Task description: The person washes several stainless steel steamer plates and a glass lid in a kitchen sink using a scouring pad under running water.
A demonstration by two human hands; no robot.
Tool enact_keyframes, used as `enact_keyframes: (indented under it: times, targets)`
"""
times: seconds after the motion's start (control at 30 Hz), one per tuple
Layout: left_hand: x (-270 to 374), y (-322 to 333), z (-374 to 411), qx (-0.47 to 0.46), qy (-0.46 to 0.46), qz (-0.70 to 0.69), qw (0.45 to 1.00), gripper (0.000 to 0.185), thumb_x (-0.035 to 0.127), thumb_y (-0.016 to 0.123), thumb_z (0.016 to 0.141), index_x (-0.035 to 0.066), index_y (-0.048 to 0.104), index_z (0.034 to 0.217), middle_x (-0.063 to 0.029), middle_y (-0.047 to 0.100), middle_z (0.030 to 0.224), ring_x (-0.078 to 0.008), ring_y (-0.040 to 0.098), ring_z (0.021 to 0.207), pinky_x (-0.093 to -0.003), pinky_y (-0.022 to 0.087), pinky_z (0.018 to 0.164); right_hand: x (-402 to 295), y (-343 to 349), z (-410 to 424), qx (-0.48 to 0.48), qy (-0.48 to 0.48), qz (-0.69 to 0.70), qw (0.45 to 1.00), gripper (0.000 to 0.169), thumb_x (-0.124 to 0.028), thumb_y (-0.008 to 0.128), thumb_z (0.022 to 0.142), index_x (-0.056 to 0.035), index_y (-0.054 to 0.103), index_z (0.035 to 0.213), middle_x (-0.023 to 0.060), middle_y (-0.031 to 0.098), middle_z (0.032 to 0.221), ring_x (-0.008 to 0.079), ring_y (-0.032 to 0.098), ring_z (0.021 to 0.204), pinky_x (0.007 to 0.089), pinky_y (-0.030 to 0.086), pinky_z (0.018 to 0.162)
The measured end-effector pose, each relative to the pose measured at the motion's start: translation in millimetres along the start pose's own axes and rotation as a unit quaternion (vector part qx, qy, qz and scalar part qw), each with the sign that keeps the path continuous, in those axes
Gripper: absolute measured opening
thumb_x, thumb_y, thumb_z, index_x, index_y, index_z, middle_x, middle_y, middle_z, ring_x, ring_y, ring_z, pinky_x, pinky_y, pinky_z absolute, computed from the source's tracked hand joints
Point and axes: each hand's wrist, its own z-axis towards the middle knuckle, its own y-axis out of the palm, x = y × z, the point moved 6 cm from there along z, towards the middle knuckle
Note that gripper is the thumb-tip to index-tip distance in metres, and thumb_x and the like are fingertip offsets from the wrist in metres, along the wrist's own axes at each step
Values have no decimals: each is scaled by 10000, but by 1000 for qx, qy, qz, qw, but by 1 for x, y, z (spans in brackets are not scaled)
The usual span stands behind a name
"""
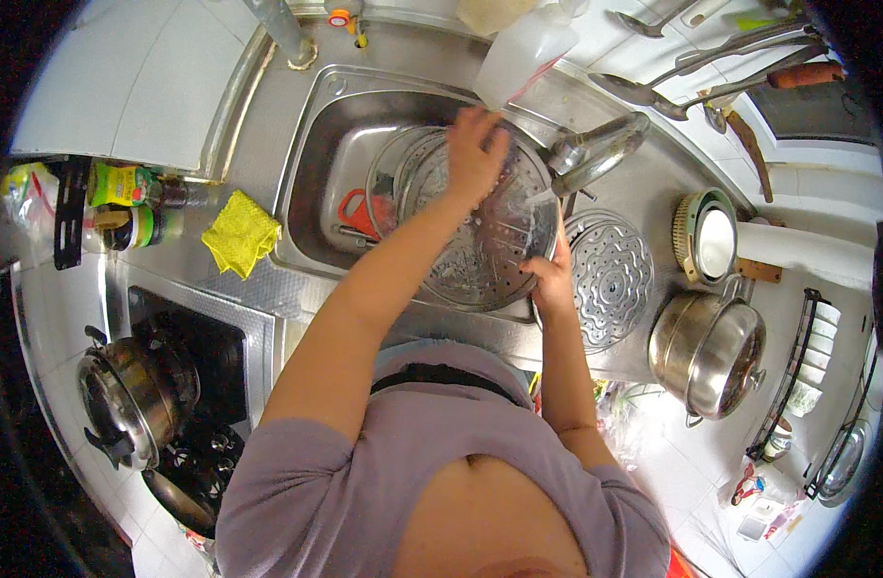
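Observation:
My right hand point(552, 280) grips the near right rim of a round, shallow steel pan with holes point(477, 253), thumb inside and fingers outside. The pan is tilted over the steel sink point(326, 166), and water runs into it from the faucet point(604, 152). My left hand point(477, 155), blurred, is over the pan's far part with its fingers apart; whether it touches the surface is not clear. Other round steel rims show behind the pan. A red-handled tool point(358, 213) lies in the sink. A perforated steel steamer plate point(611, 285) lies right of the sink.
A yellow cloth point(241, 233) lies left of the sink; a translucent plastic jug point(524, 58) stands behind it. To the right are nested bowls point(705, 235) and a lidded steel pot point(705, 354). Another pot point(124, 404) sits on the stove at left. Ladles point(626, 88) hang at upper right.

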Motion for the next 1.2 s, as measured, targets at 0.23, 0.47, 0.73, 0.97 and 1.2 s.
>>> enact_keyframes:
  times: [0.23, 0.47, 0.73, 0.97, 1.2]
  targets:
    - [-128, -21, -47, 63, -480, -215, 848, 349, 307, 572, 850, 65, 594, 1102, -142, 594, 1068, -243, 563, 943, -320, 414, 837, 20, -46, -1, 32, 9, -50, 998, 697, 55, 561, 638, -40, 395, 1308, 58, 546, 1145, 190, 524, 1032, 305, 403, 893]
    - [-50, -40, 26, -50, -45, 14, 998, 305, 235, 632, 777, 82, 602, 1039, -129, 587, 981, -318, 564, 901, -356, 450, 786, 13, -51, 30, -35, 139, -19, 989, 476, -50, 619, 749, -10, 482, 1202, 72, 604, 1058, 201, 563, 978, 337, 414, 887]
    - [39, -5, -19, -128, 151, 1, 980, 411, 248, 647, 752, 141, 573, 1142, -154, 433, 1297, -376, 381, 1209, -481, 288, 1005, 33, -48, 43, 35, 128, 31, 991, 491, 103, 559, 610, -27, 522, 1082, 83, 615, 921, 215, 600, 810, 337, 493, 735]
    - [-10, -9, 0, 14, -27, 79, 996, 463, 181, 609, 791, 117, 508, 1239, -146, 354, 1389, -395, 277, 1291, -484, 236, 1051, 33, -18, 20, 19, 105, 32, 994, 662, 111, 506, 599, -64, 441, 1234, 72, 577, 1037, 222, 560, 918, 334, 449, 788]
    - [62, 19, -32, -96, 91, -15, 991, 398, 133, 586, 769, 77, 552, 1162, -174, 432, 1308, -409, 299, 1272, -468, 252, 1044, 35, -31, 19, 50, 89, 24, 994, 678, 107, 535, 601, -66, 414, 1245, 94, 594, 1005, 230, 589, 858, 322, 482, 726]
